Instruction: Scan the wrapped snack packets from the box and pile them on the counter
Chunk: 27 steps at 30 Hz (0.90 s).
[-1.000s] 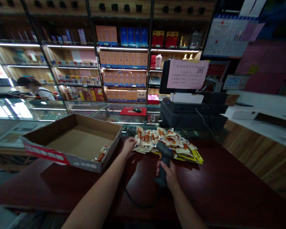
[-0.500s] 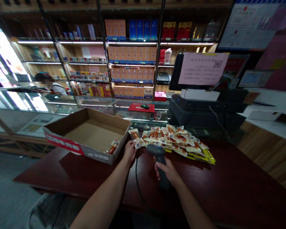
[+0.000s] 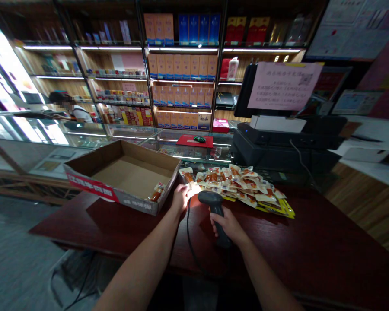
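Observation:
My right hand (image 3: 227, 225) grips the handle of a black barcode scanner (image 3: 212, 203), whose head points at a small snack packet (image 3: 191, 188) lit by the scanner's light. My left hand (image 3: 180, 198) pinches that packet at the left end of a pile of snack packets (image 3: 240, 183) on the dark red counter (image 3: 311, 250). The scanner's cable (image 3: 188, 242) runs back toward me. Left of my hand stands an open cardboard box (image 3: 123, 177) with one or two packets (image 3: 156, 193) in its near right corner.
A black cash register (image 3: 278, 147) with a pink notice (image 3: 283, 85) stands behind the pile. A glass display case (image 3: 84, 138) runs behind the counter, bearing a red mouse pad (image 3: 194, 140). Shelves of boxed goods (image 3: 181, 69) fill the back wall. A person (image 3: 69, 108) sits far left.
My left hand has pulled one packet clear of the pile's left end, and the scanner has swung left over it. The scanner's light now shines on the packet.

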{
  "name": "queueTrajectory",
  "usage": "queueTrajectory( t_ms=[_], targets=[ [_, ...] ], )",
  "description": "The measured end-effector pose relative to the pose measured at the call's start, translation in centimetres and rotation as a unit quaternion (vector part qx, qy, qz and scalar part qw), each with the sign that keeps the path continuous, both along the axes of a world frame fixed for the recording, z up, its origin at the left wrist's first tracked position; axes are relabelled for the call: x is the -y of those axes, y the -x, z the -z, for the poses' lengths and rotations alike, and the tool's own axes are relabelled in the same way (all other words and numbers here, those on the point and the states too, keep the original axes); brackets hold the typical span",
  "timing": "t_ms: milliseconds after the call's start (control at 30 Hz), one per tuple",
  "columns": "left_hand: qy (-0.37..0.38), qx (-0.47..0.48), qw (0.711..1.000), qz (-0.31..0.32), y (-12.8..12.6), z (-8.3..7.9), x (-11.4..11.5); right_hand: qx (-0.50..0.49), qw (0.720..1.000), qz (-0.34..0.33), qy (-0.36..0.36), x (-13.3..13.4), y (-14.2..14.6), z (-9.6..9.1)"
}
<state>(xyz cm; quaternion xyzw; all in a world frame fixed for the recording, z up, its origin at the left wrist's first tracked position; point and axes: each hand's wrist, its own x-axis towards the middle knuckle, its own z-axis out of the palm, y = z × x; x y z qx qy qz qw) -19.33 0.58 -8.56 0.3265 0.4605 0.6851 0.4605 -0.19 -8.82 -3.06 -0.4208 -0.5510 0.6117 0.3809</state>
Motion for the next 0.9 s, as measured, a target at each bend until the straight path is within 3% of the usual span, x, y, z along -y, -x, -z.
queueTrajectory(
  t_ms=[200,333,500,633,700,767,900],
  targets=[
    [-0.016,0.066,0.997,0.02,-0.1,-0.1,0.0,-0.015,1.0,0.002,0.004,0.2,-0.1,-0.1],
    [-0.026,0.085,0.995,0.042,-0.7,-1.0,0.8,-0.044,0.999,0.007,0.004,0.2,-0.2,-0.6],
    [-0.023,0.019,0.999,0.04,-0.1,-5.4,2.3,-0.087,0.996,0.018,0.007,-0.4,0.7,-2.0],
    [-0.043,-0.108,0.993,-0.023,4.5,-10.4,3.3,-0.095,0.995,-0.016,-0.013,-1.1,3.0,-3.5],
    [-0.01,-0.218,0.973,-0.077,7.9,-12.5,3.7,-0.095,0.994,-0.04,-0.022,-1.5,4.6,-4.0],
    [0.04,-0.333,0.933,-0.131,11.3,-13.8,4.1,-0.096,0.993,-0.061,-0.028,-1.9,6.3,-4.2],
    [0.142,-0.491,0.835,-0.204,15.5,-14.7,4.9,-0.103,0.99,-0.089,-0.022,-2.4,9.0,-4.1]
  ],
)
